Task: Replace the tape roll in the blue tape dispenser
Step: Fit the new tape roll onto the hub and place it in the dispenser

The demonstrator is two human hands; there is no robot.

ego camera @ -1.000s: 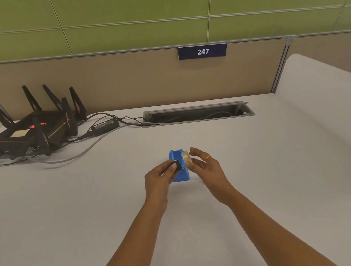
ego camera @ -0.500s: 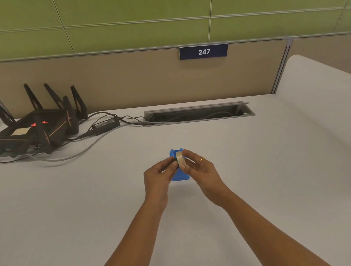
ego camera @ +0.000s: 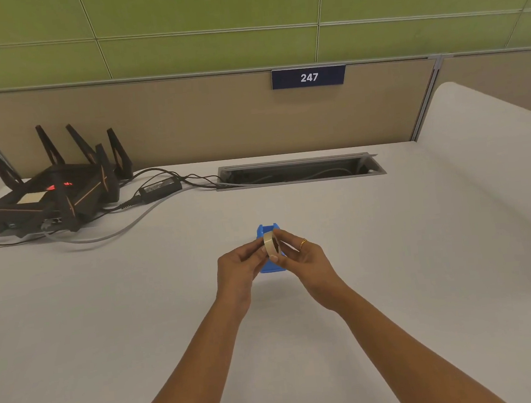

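Note:
A cream tape roll (ego camera: 269, 244) stands on edge just above the small blue tape dispenser (ego camera: 266, 229), which sits on the white desk (ego camera: 392, 270) at the middle. My right hand (ego camera: 306, 260), with a ring on one finger, pinches the roll from the right between thumb and fingers. My left hand (ego camera: 238, 268) meets it from the left, fingertips pressed against the roll's side. Both hands hide most of the dispenser; only its far end and a strip of its near base show. No black hub is visible.
A black router (ego camera: 51, 194) with antennas sits at the back left, with a power adapter (ego camera: 160, 188) and loose cables (ego camera: 125, 228) trailing into an open cable slot (ego camera: 300, 171) in the desk. A beige partition carries a "247" sign (ego camera: 308, 77).
A second ago my left hand held a small black piece apart from the roll in my right. The hands have come together, and the roll now stands on edge between them.

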